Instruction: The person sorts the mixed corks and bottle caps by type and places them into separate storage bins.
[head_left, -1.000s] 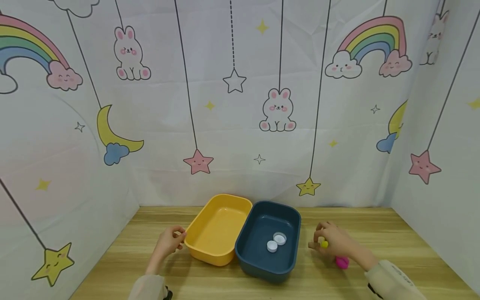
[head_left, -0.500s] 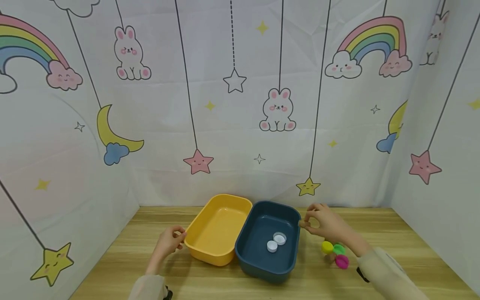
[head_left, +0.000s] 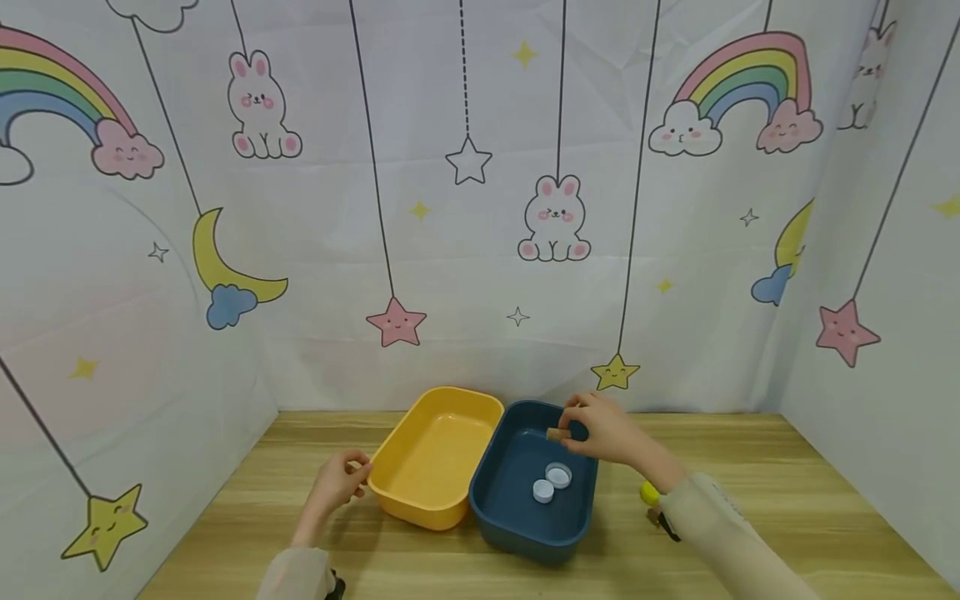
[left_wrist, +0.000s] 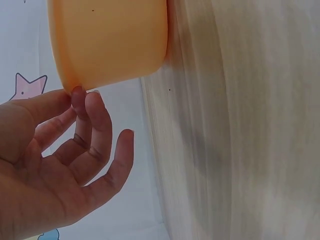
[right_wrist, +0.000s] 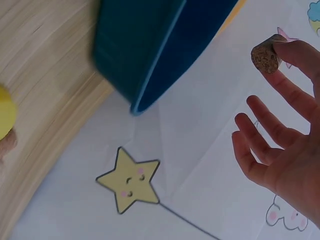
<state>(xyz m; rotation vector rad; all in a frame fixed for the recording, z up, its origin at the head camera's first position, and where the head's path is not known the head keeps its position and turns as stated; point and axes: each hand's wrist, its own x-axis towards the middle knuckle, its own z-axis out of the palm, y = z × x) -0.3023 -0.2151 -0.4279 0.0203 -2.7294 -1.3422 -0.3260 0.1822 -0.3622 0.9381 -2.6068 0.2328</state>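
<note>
My right hand [head_left: 603, 429] pinches a cork [head_left: 557, 434] between thumb and index finger, above the far part of the blue bin [head_left: 513, 475]. The cork's speckled round end faces the camera in the right wrist view, and the other fingers are spread apart from it. Two round white caps [head_left: 543, 491] lie on the blue bin's floor, one in a clear rim. At the left, my left hand [head_left: 337, 483] pinches the rim corner of the yellow bin [head_left: 442, 454] with thumb and fingertip. Nothing lies inside the yellow bin.
The bins stand side by side on a wood-grain table [head_left: 300, 442]. A yellow cap [head_left: 649, 493] and a small brown piece [right_wrist: 7, 144] lie right of the blue bin, partly behind my right sleeve [head_left: 712, 517]. A printed cloth wall [head_left: 465, 250] rises behind.
My right hand has carried the cork from the table at the right, up and leftward over the blue bin. Its sleeve now covers the green and magenta pieces. My left hand has stayed put.
</note>
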